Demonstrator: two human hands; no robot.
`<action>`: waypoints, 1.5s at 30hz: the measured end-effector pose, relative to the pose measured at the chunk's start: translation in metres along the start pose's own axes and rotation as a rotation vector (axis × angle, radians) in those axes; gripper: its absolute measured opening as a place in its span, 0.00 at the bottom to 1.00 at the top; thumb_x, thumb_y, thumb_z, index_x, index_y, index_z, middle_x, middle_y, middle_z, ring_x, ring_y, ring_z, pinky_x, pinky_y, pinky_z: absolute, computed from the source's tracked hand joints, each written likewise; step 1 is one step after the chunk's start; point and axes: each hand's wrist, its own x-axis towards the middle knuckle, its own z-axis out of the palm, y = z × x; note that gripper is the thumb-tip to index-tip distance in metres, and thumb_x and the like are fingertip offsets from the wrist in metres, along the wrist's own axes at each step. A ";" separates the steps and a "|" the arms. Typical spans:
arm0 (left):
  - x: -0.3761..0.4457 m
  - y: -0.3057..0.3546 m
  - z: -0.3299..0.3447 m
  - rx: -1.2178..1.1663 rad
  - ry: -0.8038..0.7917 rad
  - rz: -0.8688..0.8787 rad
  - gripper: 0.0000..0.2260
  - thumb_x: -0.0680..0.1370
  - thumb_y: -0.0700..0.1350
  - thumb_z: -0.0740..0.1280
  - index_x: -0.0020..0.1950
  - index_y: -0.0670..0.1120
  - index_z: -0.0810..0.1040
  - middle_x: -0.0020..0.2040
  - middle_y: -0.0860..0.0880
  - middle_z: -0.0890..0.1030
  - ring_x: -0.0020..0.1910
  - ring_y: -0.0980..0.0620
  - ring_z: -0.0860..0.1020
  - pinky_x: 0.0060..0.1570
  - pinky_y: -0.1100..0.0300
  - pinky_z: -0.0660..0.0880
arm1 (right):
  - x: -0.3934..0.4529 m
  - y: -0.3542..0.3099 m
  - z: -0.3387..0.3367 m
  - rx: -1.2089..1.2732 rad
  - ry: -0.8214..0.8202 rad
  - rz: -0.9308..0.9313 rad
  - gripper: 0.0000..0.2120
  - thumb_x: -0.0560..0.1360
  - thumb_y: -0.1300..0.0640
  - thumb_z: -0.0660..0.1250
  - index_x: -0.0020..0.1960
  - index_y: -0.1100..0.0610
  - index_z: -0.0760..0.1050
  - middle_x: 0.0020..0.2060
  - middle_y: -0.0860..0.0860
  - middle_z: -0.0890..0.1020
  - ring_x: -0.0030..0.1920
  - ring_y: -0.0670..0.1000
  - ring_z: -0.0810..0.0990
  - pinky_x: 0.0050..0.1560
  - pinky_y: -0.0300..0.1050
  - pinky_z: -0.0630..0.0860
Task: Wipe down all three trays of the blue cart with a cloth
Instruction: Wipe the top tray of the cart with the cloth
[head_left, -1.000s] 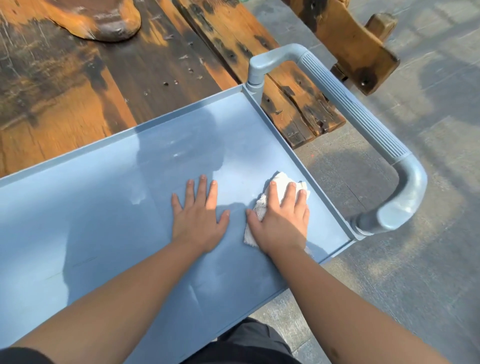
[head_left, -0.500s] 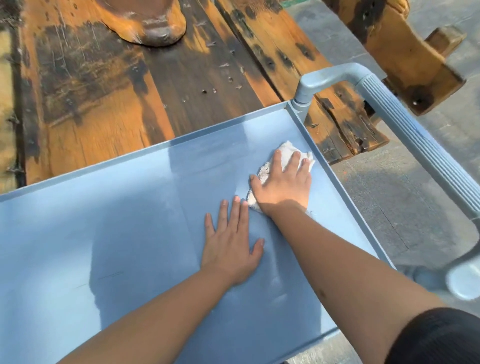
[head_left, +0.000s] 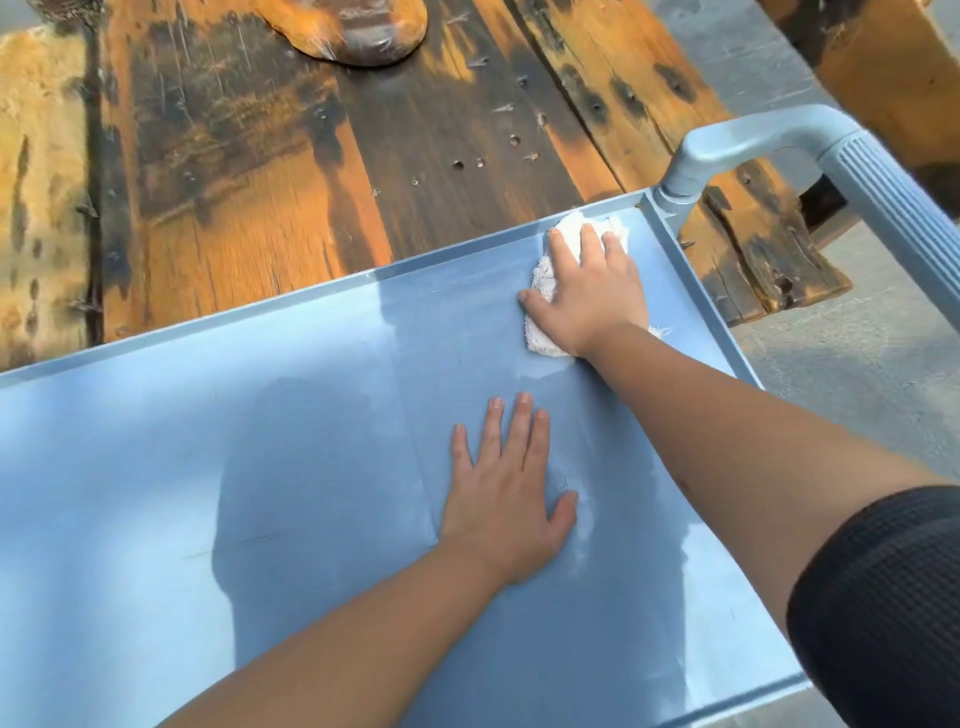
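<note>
On the top tray of the blue cart, at its far right corner, my right hand presses a white cloth flat against the tray floor. The fingers lie straight and slightly apart on top of the cloth, and the thumb points left along its edge; nothing is curled round it. Cloth shows past my fingertips, touching or almost touching the far rim, and a frayed bit sticks out by my wrist on the right.

My left hand rests palm down on the bare tray floor, nearer to me and a little to the left of the right hand, well apart from the cloth. Its fingers are straight and gently spread, thumb out to the right, holding nothing.

A pale, dull streak (damp or dust, I cannot tell which) runs along the tray floor beside my left thumb. My head and shoulders cast a shadow across the middle of the tray.

The cart's grey ribbed handle rises from the far right corner, just beyond the cloth. Past the far rim lies a worn wooden table, orange and black in patches. Grey pavement shows on the right. A black sleeve covers my right upper arm.
</note>
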 end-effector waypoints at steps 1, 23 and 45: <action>0.000 0.000 -0.001 0.003 0.001 0.000 0.37 0.76 0.65 0.44 0.79 0.46 0.40 0.80 0.47 0.36 0.77 0.43 0.34 0.71 0.36 0.38 | -0.001 0.001 -0.001 0.002 -0.005 -0.034 0.38 0.71 0.30 0.51 0.77 0.44 0.54 0.79 0.57 0.56 0.77 0.62 0.52 0.74 0.60 0.54; -0.226 -0.172 0.037 -0.131 0.093 -0.435 0.35 0.78 0.67 0.47 0.80 0.48 0.53 0.80 0.48 0.50 0.79 0.46 0.48 0.73 0.39 0.51 | -0.047 -0.055 0.001 -0.123 -0.119 -0.673 0.42 0.72 0.37 0.54 0.79 0.57 0.53 0.77 0.58 0.59 0.76 0.59 0.57 0.73 0.54 0.55; -0.241 -0.184 0.045 -0.414 0.232 -0.468 0.45 0.74 0.67 0.57 0.79 0.42 0.45 0.80 0.46 0.51 0.79 0.50 0.47 0.76 0.46 0.43 | -0.224 -0.229 0.047 0.060 -0.256 -1.424 0.41 0.73 0.36 0.66 0.77 0.58 0.62 0.75 0.59 0.66 0.75 0.60 0.64 0.71 0.60 0.63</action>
